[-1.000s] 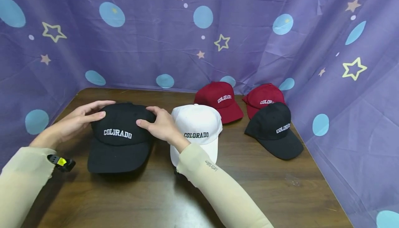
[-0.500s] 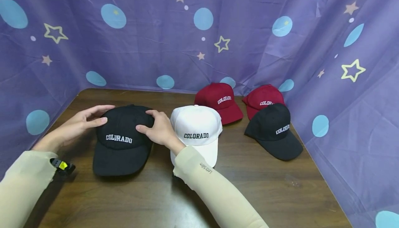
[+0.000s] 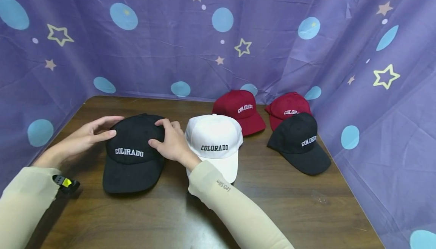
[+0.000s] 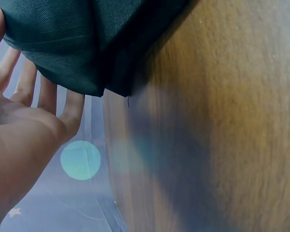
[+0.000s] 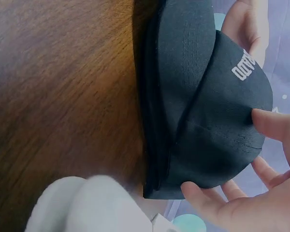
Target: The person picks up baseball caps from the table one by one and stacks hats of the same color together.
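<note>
On the left of the table, a black baseball cap [image 3: 136, 135] with white COLORADO lettering faces me, brim to the front. My left hand [image 3: 81, 137] holds its left side, the thumb on the crown and the fingers reaching behind. On the other side, my right hand [image 3: 175, 141] grips the crown with its thumb in front and its fingers round the side. In the right wrist view, layered dark edges show beneath the cap's brim [image 5: 186, 63]. A white COLORADO cap [image 3: 214, 135] stands just right of the black one, partly hidden behind my right wrist.
Toward the back right are two red caps, one [image 3: 240, 111] behind the white cap and another [image 3: 289, 105] farther right. A second black cap [image 3: 299, 143] overlaps the latter. Purple curtains [image 3: 153, 44] surround the wooden table [image 3: 272, 211] at the back and sides.
The black cap has come down onto the table and shifted slightly right, both hands keeping hold of it. Over the last half second, the right fingers bend more. The other caps stay put.
</note>
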### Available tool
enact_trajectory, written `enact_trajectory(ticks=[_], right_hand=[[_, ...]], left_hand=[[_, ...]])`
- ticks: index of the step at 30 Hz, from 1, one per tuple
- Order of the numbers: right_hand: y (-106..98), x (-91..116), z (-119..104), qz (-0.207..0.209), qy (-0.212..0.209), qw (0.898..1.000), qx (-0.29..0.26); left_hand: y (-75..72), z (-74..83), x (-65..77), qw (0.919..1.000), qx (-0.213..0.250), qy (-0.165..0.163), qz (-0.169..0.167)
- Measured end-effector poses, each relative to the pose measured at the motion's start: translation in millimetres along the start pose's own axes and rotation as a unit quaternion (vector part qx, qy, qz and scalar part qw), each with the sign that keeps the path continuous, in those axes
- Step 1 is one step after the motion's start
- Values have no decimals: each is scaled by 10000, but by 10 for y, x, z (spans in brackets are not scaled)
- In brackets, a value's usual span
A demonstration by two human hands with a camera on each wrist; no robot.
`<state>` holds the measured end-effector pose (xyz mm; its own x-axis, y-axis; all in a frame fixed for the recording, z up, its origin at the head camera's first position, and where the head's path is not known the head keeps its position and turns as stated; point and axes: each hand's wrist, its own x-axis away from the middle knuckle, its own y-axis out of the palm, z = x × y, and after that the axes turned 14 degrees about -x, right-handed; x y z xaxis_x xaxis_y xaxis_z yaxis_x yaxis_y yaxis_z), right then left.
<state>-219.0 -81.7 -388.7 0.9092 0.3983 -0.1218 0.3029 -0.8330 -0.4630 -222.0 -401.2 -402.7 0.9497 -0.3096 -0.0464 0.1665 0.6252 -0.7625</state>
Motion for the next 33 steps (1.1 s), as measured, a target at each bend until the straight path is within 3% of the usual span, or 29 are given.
enact_trajectory(ticks=[9,16,26,33], right_hand=[[-32,27,26,-480,-109,9982,355],[-48,12,74,-1093,-214,9924,526],[-64,-20,154,-1720,-177,9845,285],[-285,44,74,-1873,-379,9815,108]], left_hand=[[-10,-34,5,9997,-201,-120,87],[-8,-92,12,9994,-194,-74,270],[-29,-140,32,9986,-216,-56,482],[-35,-161,64,9987,61,-31,511]])
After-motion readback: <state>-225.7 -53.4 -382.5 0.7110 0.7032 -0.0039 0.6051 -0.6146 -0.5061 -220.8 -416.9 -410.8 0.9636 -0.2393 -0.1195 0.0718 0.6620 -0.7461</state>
